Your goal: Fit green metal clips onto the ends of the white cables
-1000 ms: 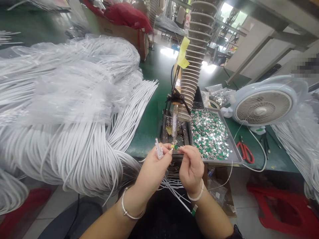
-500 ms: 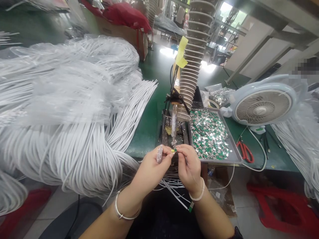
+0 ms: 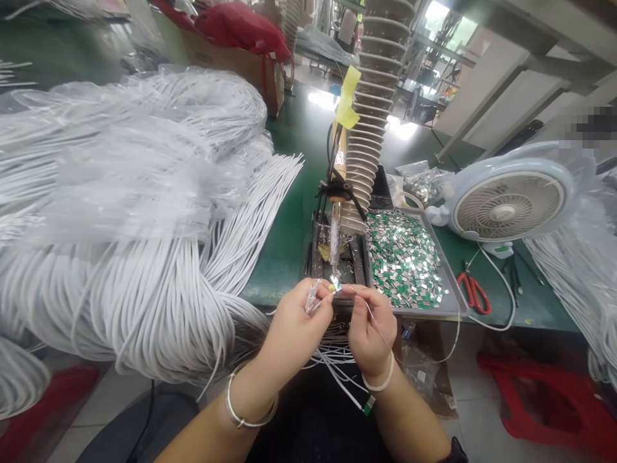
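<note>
My left hand pinches a white cable near its end, with a small green-and-silver connector board at its tip and a speck of yellow beside it. Around one left finger sits a pale patterned wrap. A thin solder wire runs through the closed fingers of my right hand toward the board. Just above the board points the tip of a soldering iron, fixed upright in a stand; whether they touch is too small to tell.
Right of the iron lies a grey tray heaped with connector boards. Red-handled pliers and a fan stand beyond. A ribbed hose hangs behind the iron. Bundled white cables cover the left side.
The connector board has come up slightly to the iron's tip and shows more silver. My right hand has shifted a little right and down, away from the left fingers, with more solder wire visible.
</note>
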Action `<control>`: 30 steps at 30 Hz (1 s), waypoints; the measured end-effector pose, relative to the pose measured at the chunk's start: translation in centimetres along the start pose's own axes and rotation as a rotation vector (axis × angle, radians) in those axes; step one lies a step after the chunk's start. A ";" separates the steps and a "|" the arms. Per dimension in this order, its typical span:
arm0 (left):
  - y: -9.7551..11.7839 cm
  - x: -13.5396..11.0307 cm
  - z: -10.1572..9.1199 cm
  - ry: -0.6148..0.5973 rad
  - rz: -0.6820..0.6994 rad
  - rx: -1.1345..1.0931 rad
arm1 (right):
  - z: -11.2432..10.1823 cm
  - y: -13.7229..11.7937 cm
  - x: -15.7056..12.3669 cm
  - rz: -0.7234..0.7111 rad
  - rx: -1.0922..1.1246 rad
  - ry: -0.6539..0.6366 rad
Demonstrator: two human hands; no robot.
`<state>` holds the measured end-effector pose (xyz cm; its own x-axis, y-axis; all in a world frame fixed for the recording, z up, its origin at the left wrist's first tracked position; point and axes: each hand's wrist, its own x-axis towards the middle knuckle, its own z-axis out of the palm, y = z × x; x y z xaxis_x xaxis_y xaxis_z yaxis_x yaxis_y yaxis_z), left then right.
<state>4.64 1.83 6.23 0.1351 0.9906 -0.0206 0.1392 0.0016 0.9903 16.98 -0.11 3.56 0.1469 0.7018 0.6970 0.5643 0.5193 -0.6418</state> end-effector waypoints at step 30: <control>1.3 0.2 -0.3 0.115 0.083 0.051 | 1.3 -0.3 1.2 -0.126 -0.027 -0.014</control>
<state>4.57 2.10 7.50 0.0357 0.9962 0.0800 0.1824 -0.0852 0.9795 15.96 1.17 4.15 0.0620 0.6390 0.7667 0.5989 0.5908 -0.5407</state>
